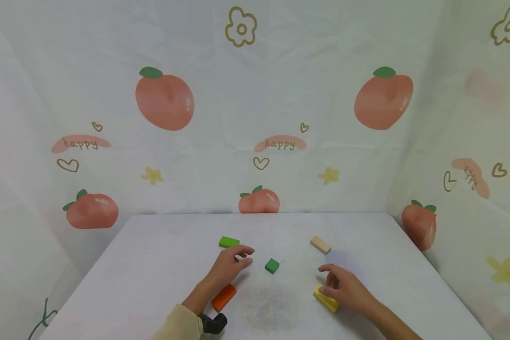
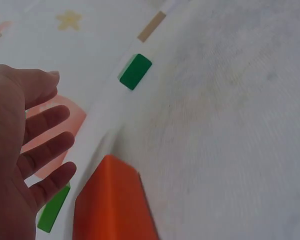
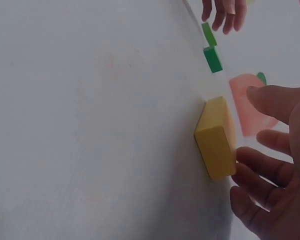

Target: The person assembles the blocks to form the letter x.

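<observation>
My left hand (image 1: 231,262), fingers loosely bent and holding nothing, hovers between a light green block (image 1: 228,242) and an orange block (image 1: 224,298). In the left wrist view the orange block (image 2: 112,200) looms close below the fingers, apart from them. Over on the right, my right hand (image 1: 342,285) hangs just above a yellow block (image 1: 325,300). Its thumb and fingers are spread apart in the right wrist view, beside the yellow block (image 3: 217,142); whether a fingertip touches it I cannot tell. A small dark green block (image 1: 272,266) lies between the hands.
A beige block (image 1: 320,245) lies farther back on the right of the white table (image 1: 276,226). A white curtain (image 1: 255,104) printed with fruit stands behind and at the sides. A black strap piece (image 1: 214,324) sits at my left wrist.
</observation>
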The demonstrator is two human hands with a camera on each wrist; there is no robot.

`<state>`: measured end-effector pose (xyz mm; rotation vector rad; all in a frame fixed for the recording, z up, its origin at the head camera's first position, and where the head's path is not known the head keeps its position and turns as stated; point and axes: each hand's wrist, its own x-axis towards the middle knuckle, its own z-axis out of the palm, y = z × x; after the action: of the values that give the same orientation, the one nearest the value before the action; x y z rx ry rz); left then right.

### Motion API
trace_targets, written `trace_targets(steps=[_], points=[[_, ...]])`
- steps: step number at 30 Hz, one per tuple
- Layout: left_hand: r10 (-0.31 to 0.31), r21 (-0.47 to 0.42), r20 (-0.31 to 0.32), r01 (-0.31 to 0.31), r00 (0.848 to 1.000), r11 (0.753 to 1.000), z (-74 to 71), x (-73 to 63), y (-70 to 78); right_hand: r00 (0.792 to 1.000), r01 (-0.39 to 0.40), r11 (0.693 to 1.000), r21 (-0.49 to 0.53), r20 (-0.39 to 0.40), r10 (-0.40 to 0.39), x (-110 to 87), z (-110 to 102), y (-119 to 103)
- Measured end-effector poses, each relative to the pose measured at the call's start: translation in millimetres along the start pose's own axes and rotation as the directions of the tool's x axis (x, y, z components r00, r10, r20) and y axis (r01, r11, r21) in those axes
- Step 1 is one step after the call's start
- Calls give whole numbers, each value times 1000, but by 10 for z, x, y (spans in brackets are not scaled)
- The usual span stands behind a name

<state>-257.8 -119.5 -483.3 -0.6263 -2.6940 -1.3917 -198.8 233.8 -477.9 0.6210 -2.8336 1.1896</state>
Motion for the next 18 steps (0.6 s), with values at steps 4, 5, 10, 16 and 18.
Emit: trace_targets(steps=[4,5,10,16,18], points=[[27,-13,14,-27,1000,1000,65,57,-2,999,-32,999,2,30,32,-5,25,-12],[30,-17,19,-30,999,999,79,68,1,999,-38,999,3,38,38,-5,33,-13],[23,-28,35,-22,999,999,141,109,20,995,-68,998,-10,69,68,-9,67,-31],[25,-32,37,-23,999,999,218,165,11,990,-121,991,-57,62,125,-32,101,-67],[25,-32,37,-24,999,999,250,184,1,988,-140,988,-65,56,144,-44,109,-76]])
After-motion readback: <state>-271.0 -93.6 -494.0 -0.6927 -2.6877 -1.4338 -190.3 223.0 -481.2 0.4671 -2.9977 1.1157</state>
